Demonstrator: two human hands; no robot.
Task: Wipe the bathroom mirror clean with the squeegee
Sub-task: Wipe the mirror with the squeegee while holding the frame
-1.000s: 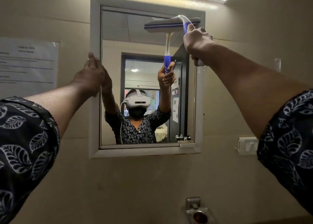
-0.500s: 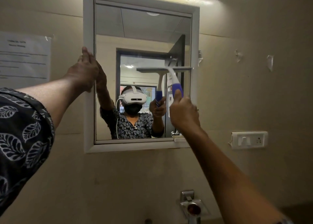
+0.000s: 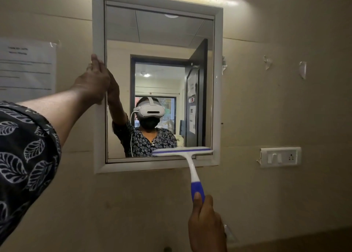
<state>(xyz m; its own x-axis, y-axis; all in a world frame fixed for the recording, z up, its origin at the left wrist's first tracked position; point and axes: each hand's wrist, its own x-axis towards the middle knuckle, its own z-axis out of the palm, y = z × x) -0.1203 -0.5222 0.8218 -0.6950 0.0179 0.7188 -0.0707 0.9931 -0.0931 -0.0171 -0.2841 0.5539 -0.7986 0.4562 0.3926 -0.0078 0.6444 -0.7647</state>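
The squeegee lies with its blade level across the bottom right of the mirror, right at the lower edge of the glass, its right tip close to the frame. The blade's long axis runs side to side. The handle drops from its middle, down and slightly rightward, across the lower frame and over the wall beneath. The right hand grasps the blue end of that handle, fingers clenched round it and thumb laid up along the grip, so the blade sits above and a little left of the hand. The blade spans only the right part of the glass, so the next pass probably starts back at the top and further left.

The squeegee is white plastic with a blue strip along the blade and a blue grip. It looks light and stiff.

The left hand holds the frame's left side, thumb up, fingers folded over its inner edge. A switch panel sits on the wall to the right, and a paper notice to the left.
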